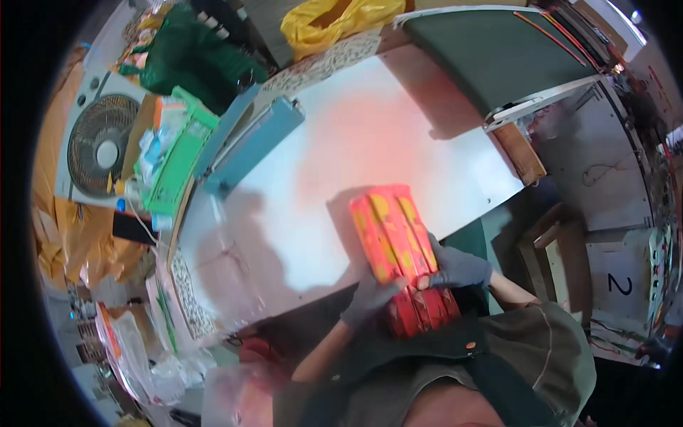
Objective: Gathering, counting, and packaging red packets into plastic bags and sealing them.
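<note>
Both hands wear grey gloves that leave the fingertips bare. My left hand point(372, 299) and my right hand point(453, 266) grip a bundle of red and yellow patterned packages point(397, 235) from its two sides, with the thumbs on top. Several long packages lie side by side in the bundle, which is held close to my body over the near edge of the white tabletop point(331, 224). The underside of the bundle and most of my fingers are hidden.
A blue metal device, perhaps a bag sealer point(256, 144), stands at the table's left. Beyond it are a green plastic basket point(179, 165) and a fan point(104, 149). A dark green surface point(501, 58) lies at the upper right, with a wooden block point(517, 152) below. A yellow bag point(341, 24) is behind the table.
</note>
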The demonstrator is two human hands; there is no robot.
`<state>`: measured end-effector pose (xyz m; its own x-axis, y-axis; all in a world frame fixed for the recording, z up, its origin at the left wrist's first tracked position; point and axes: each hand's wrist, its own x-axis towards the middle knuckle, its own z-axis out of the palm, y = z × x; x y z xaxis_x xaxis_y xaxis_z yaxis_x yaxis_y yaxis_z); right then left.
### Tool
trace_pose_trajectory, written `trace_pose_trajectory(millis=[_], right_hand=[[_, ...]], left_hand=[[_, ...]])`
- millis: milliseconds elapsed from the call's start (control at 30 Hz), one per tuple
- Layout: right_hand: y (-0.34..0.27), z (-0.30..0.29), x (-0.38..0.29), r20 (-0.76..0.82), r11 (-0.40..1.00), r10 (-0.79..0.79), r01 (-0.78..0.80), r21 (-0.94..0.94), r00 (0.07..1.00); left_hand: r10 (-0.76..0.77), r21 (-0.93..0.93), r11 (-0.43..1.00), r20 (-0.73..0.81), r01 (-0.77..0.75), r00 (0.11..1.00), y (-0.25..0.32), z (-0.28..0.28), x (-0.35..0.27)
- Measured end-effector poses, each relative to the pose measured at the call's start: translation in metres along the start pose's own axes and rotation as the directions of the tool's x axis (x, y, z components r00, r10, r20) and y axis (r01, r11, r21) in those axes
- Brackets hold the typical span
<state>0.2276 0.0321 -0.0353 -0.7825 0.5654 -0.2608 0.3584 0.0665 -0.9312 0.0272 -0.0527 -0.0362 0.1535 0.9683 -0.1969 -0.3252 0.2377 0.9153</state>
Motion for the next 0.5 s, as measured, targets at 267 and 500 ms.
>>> trace_pose_trajectory(millis=[267,500], right_hand=[[-0.095,-0.025,0.045,-0.274,0.901,-0.425,0.431,-0.041,0.863],[-0.155,-0.041,0.059,-0.417,0.644,-0.524,0.665,0.378,0.743]], left_hand=[[0.354,0.37,0.887,-0.159,-0.277,0.922,0.083,-0.01,0.021],[0.683,0.146,0.728,-0.065,-0.67,0.727,0.131,0.01,0.032]])
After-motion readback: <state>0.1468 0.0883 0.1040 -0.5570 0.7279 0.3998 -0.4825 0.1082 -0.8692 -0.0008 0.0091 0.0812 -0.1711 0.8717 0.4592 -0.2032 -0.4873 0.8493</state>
